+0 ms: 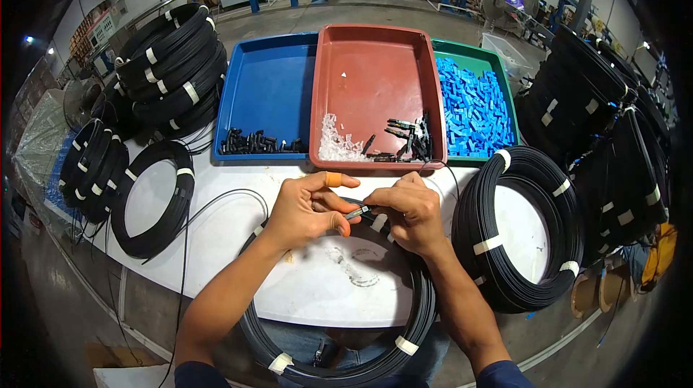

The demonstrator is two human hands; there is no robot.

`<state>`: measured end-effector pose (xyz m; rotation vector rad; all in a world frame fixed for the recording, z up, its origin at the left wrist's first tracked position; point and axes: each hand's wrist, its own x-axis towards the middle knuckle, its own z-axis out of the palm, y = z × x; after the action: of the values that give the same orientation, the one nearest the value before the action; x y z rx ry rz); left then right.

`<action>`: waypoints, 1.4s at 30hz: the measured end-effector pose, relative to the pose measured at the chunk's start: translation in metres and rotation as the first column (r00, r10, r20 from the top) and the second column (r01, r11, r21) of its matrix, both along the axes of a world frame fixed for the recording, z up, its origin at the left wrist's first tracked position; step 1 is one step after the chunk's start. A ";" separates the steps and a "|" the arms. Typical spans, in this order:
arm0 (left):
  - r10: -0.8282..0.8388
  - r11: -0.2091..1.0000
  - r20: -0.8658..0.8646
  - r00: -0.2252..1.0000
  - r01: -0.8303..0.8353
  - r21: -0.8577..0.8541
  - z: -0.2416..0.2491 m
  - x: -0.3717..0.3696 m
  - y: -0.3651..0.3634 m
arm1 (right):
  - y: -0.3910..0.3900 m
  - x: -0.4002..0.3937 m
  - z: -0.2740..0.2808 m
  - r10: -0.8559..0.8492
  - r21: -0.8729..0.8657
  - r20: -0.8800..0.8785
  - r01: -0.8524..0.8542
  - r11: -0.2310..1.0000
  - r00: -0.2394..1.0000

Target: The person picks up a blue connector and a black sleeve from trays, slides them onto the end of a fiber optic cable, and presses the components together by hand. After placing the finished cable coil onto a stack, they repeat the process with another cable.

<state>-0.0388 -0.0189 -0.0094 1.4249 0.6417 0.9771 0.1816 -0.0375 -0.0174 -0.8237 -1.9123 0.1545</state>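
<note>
Over the middle of the white table, my left hand (307,207) and my right hand (410,207) meet at a small black cable connector (358,212) with a pale stripe. My left hand has orange coverings on some fingertips, and its lower fingers and thumb are closed round one end of the connector. The right thumb and index finger pinch the other end. Below my hands lies a coil of black cable (424,290) bound with white tape, reaching over the table's front edge. A thin cable runs up by my right hand; where it joins is hidden by the fingers.
Behind my hands stand a blue tray (271,88) with black parts, a red tray (375,77) with clear and black pieces, and a green tray (473,56) of blue clips. More cable coils (516,233) stand right, others (173,63) left, on the white table (224,179).
</note>
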 end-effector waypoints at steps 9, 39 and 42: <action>0.068 0.993 -0.159 0.985 -0.052 0.101 0.005 -0.006 0.005 | 0.000 -0.003 -0.002 -0.031 -0.012 0.020 0.031 0.999 0.999; 0.140 0.390 -0.669 0.730 0.580 0.715 0.043 0.237 0.162 | -0.004 -0.012 -0.026 0.168 -0.165 0.164 -0.141 0.976 0.972; 0.142 0.328 -0.654 0.743 0.588 0.739 0.029 0.267 0.178 | -0.007 -0.013 -0.028 0.131 -0.149 0.175 -0.105 0.983 0.976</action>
<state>0.2282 0.1589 0.0197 2.9254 0.2268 0.5378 0.1687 -0.0441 -0.0454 -0.8412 -2.1457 0.2963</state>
